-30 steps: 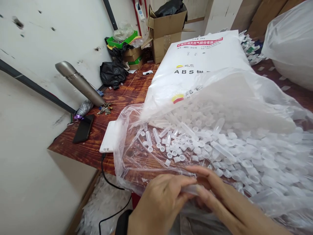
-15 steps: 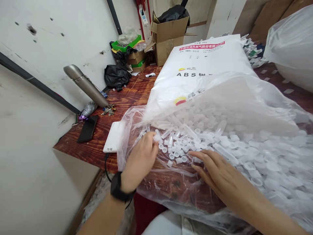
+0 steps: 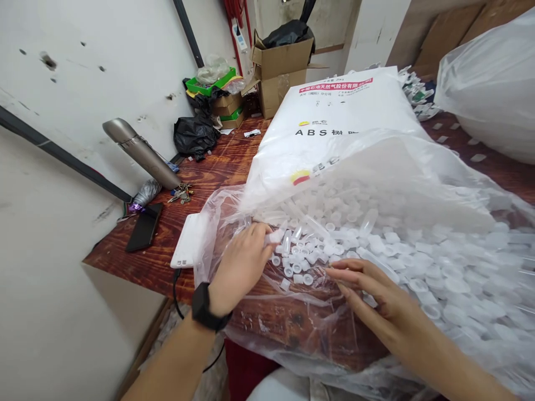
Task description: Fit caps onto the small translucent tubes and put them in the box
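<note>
My left hand (image 3: pixel 244 262), with a black watch on its wrist, is closed in a pinch on a small translucent plastic tube (image 3: pixel 275 236) at the left of the pile. Its fingertips are partly hidden. My right hand (image 3: pixel 368 289) rests at the near edge of the pile, fingers apart and bent, thumb low, with nothing visible between them. Between the hands lie small white ring-shaped caps (image 3: pixel 297 266) and a few clear tubes (image 3: pixel 286 241). The heap of white plastic caps (image 3: pixel 451 278) spreads to the right, inside a clear plastic bag (image 3: pixel 422 167) opened toward me.
A large white printed sack (image 3: pixel 334 111) stands behind the bag. To the left on the wooden table (image 3: pixel 217 167) are a white power bank (image 3: pixel 189 239) with a cable, a phone (image 3: pixel 144 227), keys (image 3: pixel 181 192) and a tilted metal flask (image 3: pixel 142 153). A cardboard box (image 3: pixel 282 67) is farther back.
My left hand has turned slightly and now shows the tube pointing right from its fingers. My right hand has shifted slightly, its fingers still apart. The view has moved a little.
</note>
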Demonstrator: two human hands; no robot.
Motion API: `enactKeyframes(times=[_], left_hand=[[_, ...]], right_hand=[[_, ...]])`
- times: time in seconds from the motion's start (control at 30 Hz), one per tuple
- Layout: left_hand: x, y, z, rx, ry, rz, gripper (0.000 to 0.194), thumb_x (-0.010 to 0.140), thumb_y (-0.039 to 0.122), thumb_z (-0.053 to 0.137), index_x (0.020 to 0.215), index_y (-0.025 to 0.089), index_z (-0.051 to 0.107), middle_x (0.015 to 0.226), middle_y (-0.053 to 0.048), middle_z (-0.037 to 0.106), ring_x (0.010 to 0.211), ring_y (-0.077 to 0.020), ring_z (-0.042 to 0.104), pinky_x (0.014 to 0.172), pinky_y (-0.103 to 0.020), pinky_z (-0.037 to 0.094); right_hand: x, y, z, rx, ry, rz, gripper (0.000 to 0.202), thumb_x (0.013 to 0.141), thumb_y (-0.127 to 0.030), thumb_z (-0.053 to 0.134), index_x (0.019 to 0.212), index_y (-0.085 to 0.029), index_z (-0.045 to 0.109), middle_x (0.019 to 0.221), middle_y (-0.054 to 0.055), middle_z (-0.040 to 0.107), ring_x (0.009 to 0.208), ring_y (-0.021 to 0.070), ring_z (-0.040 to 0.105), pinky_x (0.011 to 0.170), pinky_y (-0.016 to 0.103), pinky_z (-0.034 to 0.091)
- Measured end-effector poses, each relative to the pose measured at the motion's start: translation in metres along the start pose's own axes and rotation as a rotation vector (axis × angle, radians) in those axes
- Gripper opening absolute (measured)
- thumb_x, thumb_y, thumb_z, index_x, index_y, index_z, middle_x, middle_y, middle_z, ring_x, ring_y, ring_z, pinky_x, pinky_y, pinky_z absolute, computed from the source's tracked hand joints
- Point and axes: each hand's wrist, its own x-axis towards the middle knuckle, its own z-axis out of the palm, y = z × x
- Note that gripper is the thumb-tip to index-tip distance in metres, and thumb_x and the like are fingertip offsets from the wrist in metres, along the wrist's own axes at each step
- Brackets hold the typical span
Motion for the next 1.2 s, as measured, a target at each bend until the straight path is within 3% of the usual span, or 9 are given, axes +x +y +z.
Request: enactKeyframes(times=[0.1,0.23,0.47,0.57,0.7,0.83,0.93,1.07,1.2], left_hand=[[-0.026,0.013,-0.003,-0.258,-0.064,0.065,0.016,0.106,0.025,0.056,0.121,0.025,0.059,0.116,-0.002,0.075,0.105,-0.0215,0.072,0.092,-0.032,0.053],[-0.055,0.029,0.004,-0.565,-0.119,0.155,0.015,0.104,0.024,0.06,0.119,0.026,0.062,0.118,0.0,0.076,0.111,-0.021,0.07,0.099,-0.033,0.05],[-0.072,0.028,0.019,-0.563,0.059,0.397,0.017,0.107,0.025,0.056,0.124,0.023,0.058,0.118,-0.004,0.075,0.109,-0.0203,0.07,0.098,-0.035,0.052],[-0.074,0.03,0.021,-0.531,0.131,0.468,0.018,0.11,0.027,0.051,0.126,0.022,0.057,0.114,-0.003,0.075,0.106,-0.0175,0.07,0.096,-0.032,0.052],[-0.077,0.036,0.026,-0.551,0.155,0.45,0.02,0.111,0.036,0.048,0.118,0.021,0.058,0.11,-0.002,0.076,0.102,-0.0161,0.072,0.092,-0.029,0.053],[-0.081,0.039,0.031,-0.549,0.122,0.41,0.019,0.11,0.035,0.049,0.113,0.02,0.06,0.106,-0.003,0.076,0.098,-0.0181,0.072,0.088,-0.031,0.053],[-0.083,0.041,0.033,-0.575,0.096,0.406,0.017,0.108,0.034,0.053,0.109,0.019,0.061,0.104,-0.003,0.076,0.098,-0.0201,0.072,0.088,-0.033,0.053],[-0.085,0.04,0.033,-0.631,0.02,0.312,0.01,0.105,0.029,0.06,0.111,0.02,0.062,0.107,-0.002,0.076,0.1,-0.02,0.072,0.09,-0.033,0.051],[-0.086,0.036,0.03,-0.669,-0.041,0.19,0.007,0.102,0.026,0.065,0.106,0.022,0.062,0.106,0.0,0.075,0.099,-0.0192,0.072,0.088,-0.031,0.05]], right_hand=[[0.001,-0.004,-0.004,0.11,0.047,0.002,0.035,0.105,-0.022,0.056,0.133,-0.04,0.066,0.128,0.004,0.07,0.121,0.0191,0.07,0.096,0.029,0.061],[0.004,-0.015,-0.003,0.264,0.106,-0.01,0.03,0.098,-0.02,0.068,0.121,-0.039,0.07,0.108,-0.001,0.075,0.101,0.0158,0.075,0.086,0.021,0.062],[0.0,-0.03,-0.008,0.264,0.04,-0.162,0.039,0.094,-0.004,0.061,0.118,-0.034,0.069,0.106,0.0,0.076,0.095,0.0133,0.078,0.081,0.018,0.063],[-0.004,-0.036,-0.008,0.206,0.06,-0.157,0.028,0.097,-0.012,0.064,0.113,-0.034,0.069,0.1,-0.002,0.077,0.087,0.013,0.079,0.076,0.017,0.063],[-0.008,-0.039,-0.004,0.127,0.033,0.0,0.016,0.105,-0.026,0.059,0.117,-0.035,0.065,0.09,-0.005,0.08,0.072,0.0127,0.08,0.063,0.017,0.063],[-0.014,-0.038,-0.004,0.03,-0.137,-0.073,0.033,0.107,-0.033,0.053,0.14,-0.033,0.058,0.126,0.003,0.08,0.11,0.0213,0.079,0.091,0.03,0.066],[-0.016,-0.037,-0.004,0.026,-0.192,-0.048,0.033,0.111,-0.034,0.043,0.139,-0.032,0.059,0.124,0.003,0.081,0.109,0.0206,0.08,0.09,0.03,0.066],[-0.014,-0.039,-0.003,-0.036,-0.12,-0.104,0.034,0.109,-0.036,0.049,0.143,-0.034,0.052,0.13,0.002,0.079,0.114,0.0197,0.078,0.092,0.029,0.065],[-0.012,-0.042,0.0,-0.024,-0.086,-0.089,0.028,0.11,-0.031,0.046,0.138,-0.036,0.052,0.117,-0.001,0.082,0.102,0.0161,0.081,0.082,0.023,0.067]])
